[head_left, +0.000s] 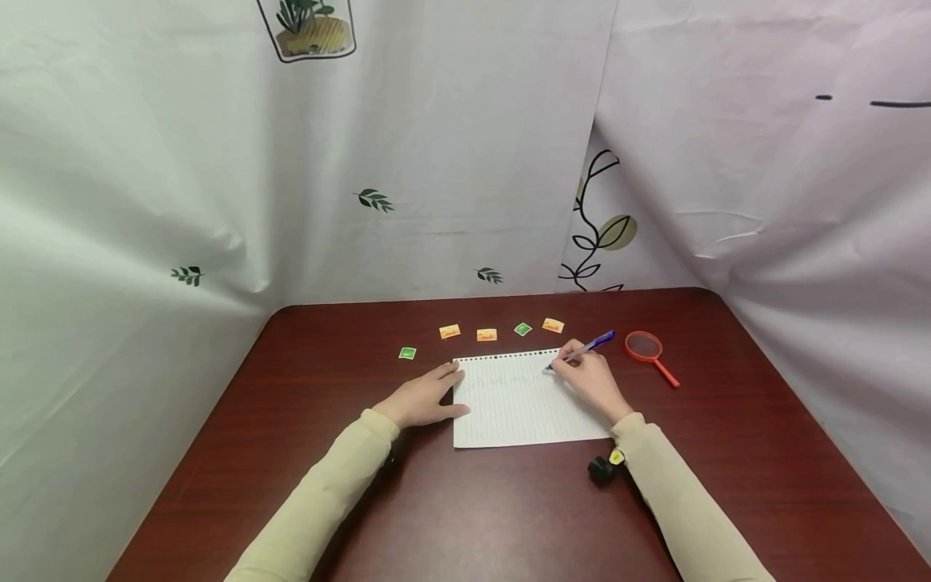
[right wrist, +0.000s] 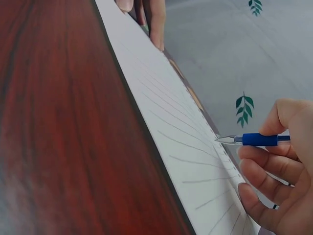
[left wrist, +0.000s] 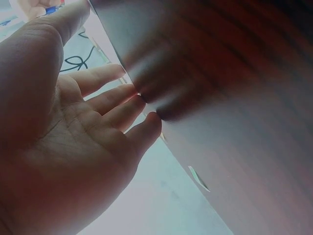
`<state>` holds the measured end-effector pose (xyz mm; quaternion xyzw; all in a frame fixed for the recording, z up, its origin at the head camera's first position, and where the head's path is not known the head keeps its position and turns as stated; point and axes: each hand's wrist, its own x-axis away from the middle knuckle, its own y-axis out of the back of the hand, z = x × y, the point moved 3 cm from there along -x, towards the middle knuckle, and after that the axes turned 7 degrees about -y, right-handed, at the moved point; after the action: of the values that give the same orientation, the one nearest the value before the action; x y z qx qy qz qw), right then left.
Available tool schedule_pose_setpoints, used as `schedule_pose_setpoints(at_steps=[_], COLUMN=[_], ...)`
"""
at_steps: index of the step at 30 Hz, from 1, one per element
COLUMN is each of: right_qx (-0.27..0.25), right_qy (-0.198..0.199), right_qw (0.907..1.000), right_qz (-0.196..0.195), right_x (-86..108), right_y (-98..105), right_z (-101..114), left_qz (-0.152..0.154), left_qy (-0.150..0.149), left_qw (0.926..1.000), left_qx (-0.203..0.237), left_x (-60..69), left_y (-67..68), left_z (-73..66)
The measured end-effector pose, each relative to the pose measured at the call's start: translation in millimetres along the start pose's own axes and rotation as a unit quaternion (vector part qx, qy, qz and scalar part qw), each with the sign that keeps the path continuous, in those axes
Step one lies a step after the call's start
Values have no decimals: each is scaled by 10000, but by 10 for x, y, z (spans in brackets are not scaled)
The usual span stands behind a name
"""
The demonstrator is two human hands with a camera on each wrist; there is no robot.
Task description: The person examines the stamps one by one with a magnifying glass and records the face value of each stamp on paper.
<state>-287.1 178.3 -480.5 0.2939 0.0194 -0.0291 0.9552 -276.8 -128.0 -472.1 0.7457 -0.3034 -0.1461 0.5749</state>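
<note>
A lined sheet of paper [head_left: 524, 412] with holes along its far edge lies on the table, faint handwriting near its top. My left hand [head_left: 422, 398] rests at the sheet's left edge, fingers extended and thumb touching the paper; the left wrist view shows that hand [left wrist: 78, 117] with its fingertips down at the tabletop. In my right hand [head_left: 592, 380] I pinch a blue pen [head_left: 600, 339], its tip at the upper right part of the sheet. The right wrist view shows the pen [right wrist: 259, 139] between thumb and fingers of the right hand [right wrist: 288, 171].
Beyond the sheet lie orange stamp-like pieces [head_left: 486, 335] and green ones [head_left: 407, 353]. A red magnifying glass [head_left: 644, 346] lies to the right. Near my right wrist is a small black object [head_left: 600, 470]. White patterned cloth [head_left: 436, 162] hangs behind the dark wooden table [head_left: 465, 517].
</note>
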Motion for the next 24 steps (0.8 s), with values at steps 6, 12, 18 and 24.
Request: schedule_pose_setpoints(at_steps=[6,12,18,24], right_qx=[12,59,60,104], right_qy=[-24,45,97,163], right_qw=[10000,10000,9999,9998], right_qz=[21,54,9,76], right_x=[4,-5,-15,-10], right_y=[16,11,3,1], right_z=[-8,-7,-15,-9], left_qz=[1,-9,-23,2], left_qy=[-10,-6,-19,-10], left_qw=[10000,10000,10000,10000], left_qx=[-5,15,37,61], left_x=[-7,-4,7,19], left_y=[-2,8,12,17], left_z=[0,-7,-9,-14])
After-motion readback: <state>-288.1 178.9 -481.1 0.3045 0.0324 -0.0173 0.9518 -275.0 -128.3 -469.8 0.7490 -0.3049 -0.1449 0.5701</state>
